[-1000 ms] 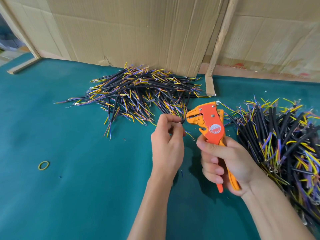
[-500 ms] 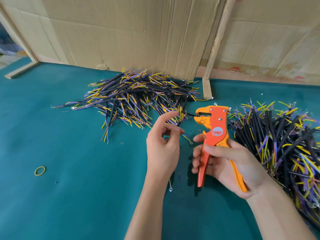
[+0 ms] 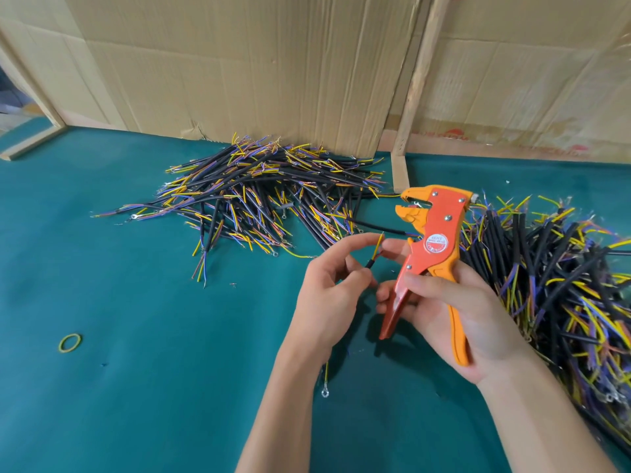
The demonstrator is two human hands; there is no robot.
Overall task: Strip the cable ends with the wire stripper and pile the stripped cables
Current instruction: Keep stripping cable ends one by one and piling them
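Observation:
My right hand (image 3: pixel 457 319) grips the orange wire stripper (image 3: pixel 430 247) by its handles, jaws pointing up and left with nothing in them. My left hand (image 3: pixel 327 291) holds a short black cable (image 3: pixel 374 256) just left of the tool; its yellow and coloured wire ends stick up between my fingers, and a ring terminal (image 3: pixel 324 392) hangs below my wrist. A spread pile of black cables (image 3: pixel 259 196) with coloured wire ends lies on the green table by the cardboard. A denser heap of cables (image 3: pixel 560 278) fills the right side.
Cardboard sheets (image 3: pixel 239 63) and a wooden strip (image 3: pixel 413 97) wall off the back of the green table (image 3: pixel 136 387). A yellow rubber band (image 3: pixel 70 343) lies at the left. Small bits of insulation dot the cloth.
The cable end has come out of the stripper's jaws and now stands upright in my left hand. My right hand has tilted the stripper slightly and its handles are spread apart.

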